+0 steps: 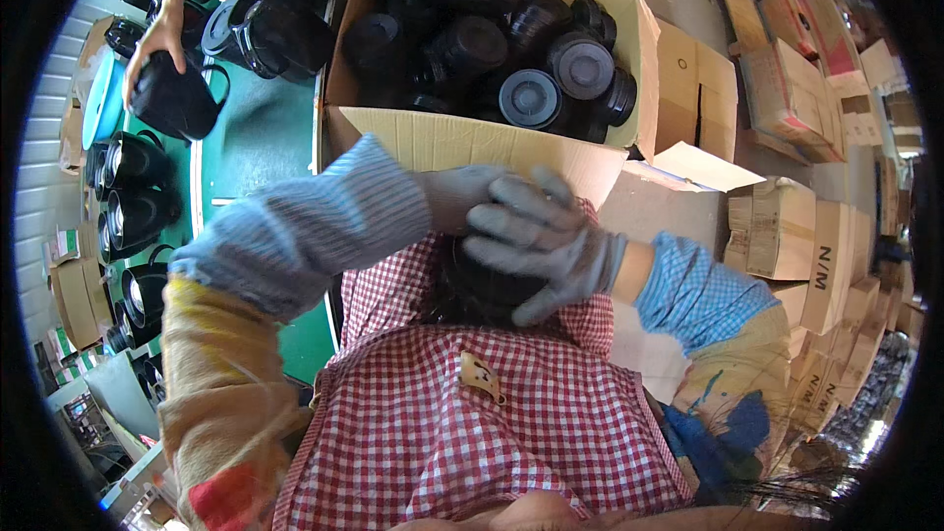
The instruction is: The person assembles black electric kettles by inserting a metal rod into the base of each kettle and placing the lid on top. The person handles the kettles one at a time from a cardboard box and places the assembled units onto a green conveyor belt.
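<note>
A black rounded container is at my lap, in front of the red-and-white checked apron. My right hand, in a grey glove, curves over its top and right side with the fingers apart and the thumb toward me. On the far left of the container, my left hand, gloved in grey too, bends round against it. Its fingertips are covered by the right hand. Just beyond my hands stands an open cardboard box full of black jars with round grey-black lids.
At upper left, another person's hand holds a black handled pot over a green table. More black pots line the table's left side. Cardboard boxes are stacked at the right, beside a floor aisle.
</note>
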Available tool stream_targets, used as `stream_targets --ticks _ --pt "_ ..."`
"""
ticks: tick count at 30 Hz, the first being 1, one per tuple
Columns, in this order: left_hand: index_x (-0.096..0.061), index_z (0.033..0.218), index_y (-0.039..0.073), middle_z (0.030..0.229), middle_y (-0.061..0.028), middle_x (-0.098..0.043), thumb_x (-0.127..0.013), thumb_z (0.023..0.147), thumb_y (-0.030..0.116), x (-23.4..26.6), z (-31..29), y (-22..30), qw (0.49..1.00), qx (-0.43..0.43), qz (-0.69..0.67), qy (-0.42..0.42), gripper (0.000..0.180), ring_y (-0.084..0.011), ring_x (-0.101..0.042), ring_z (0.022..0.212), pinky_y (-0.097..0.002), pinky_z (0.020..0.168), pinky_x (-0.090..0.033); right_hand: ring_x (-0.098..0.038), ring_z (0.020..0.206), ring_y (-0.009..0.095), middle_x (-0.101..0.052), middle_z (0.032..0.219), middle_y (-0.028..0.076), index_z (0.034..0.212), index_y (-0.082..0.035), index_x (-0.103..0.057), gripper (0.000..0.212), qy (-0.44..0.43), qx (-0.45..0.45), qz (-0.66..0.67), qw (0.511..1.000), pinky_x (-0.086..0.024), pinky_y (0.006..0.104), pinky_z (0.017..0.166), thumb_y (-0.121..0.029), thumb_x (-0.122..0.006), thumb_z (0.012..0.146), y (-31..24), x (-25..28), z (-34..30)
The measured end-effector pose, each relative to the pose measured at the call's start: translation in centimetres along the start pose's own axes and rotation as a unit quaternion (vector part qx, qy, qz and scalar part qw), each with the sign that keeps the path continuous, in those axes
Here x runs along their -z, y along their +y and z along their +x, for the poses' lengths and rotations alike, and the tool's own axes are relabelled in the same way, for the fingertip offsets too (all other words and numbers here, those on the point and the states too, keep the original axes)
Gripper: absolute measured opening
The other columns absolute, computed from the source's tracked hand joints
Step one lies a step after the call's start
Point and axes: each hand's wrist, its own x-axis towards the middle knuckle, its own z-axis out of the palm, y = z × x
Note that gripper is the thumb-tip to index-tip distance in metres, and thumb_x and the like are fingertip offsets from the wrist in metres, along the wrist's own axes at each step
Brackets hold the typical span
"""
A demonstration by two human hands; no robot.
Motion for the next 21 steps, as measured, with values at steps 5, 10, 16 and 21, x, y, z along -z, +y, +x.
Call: stream_targets --ticks 5,10,16,21 --pt "-0.065 0.124 0.013 0.132 -0.0088 -0.063 -0.058 0.096 0.018 -2.8 0.0 -6.0 0.908 -0.339 0.242 0.041 0.029 -0.0226 -0.062 0.120 -0.0404 0.105 -0.049 -0.041 0.140 0.036 -0.049 0.144 0.020 0.130 -0.026 -0.065 0.047 -0.010 0.067 0.056 0.996 -0.032 0.0638 0.109 -0.046 -0.065 0.087 2.7 -2.6 -1.1" --pt "-0.066 0.121 0.015 0.123 -0.0107 -0.068 -0.059 0.094 0.039 0.0 4.1 -0.4 0.968 0.161 0.057 -0.183 0.037 -0.0243 -0.067 0.111 -0.0377 0.094 -0.053 -0.027 0.148 0.040 -0.036 0.157 0.013 0.141 -0.027 -0.058 0.055 -0.063 -0.035 0.001 0.997 -0.016 0.0663 0.117 -0.050 -0.059 0.092 -4.1 -2.8 3.4" --pt "-0.065 0.129 0.015 0.134 -0.0154 -0.062 -0.059 0.098 0.037 1.9 0.9 3.0 0.984 0.175 0.032 0.002 0.039 -0.0318 -0.057 0.126 -0.0438 0.109 -0.043 -0.036 0.144 0.036 -0.047 0.149 0.009 0.137 -0.026 -0.059 0.052 -0.039 0.000 0.038 0.999 -0.026 0.0569 0.117 -0.046 -0.063 0.090 0.2 -2.4 0.5" --pt "-0.063 0.126 0.006 0.130 -0.0170 -0.063 -0.061 0.097 0.033 -0.1 0.3 -1.5 0.964 -0.251 0.063 0.064 0.039 -0.0307 -0.060 0.122 -0.0432 0.111 -0.042 -0.036 0.142 0.036 -0.048 0.148 0.009 0.134 -0.028 -0.061 0.056 -0.152 0.030 0.211 0.965 -0.028 0.0533 0.118 -0.051 -0.067 0.084 3.9 -3.2 0.1"
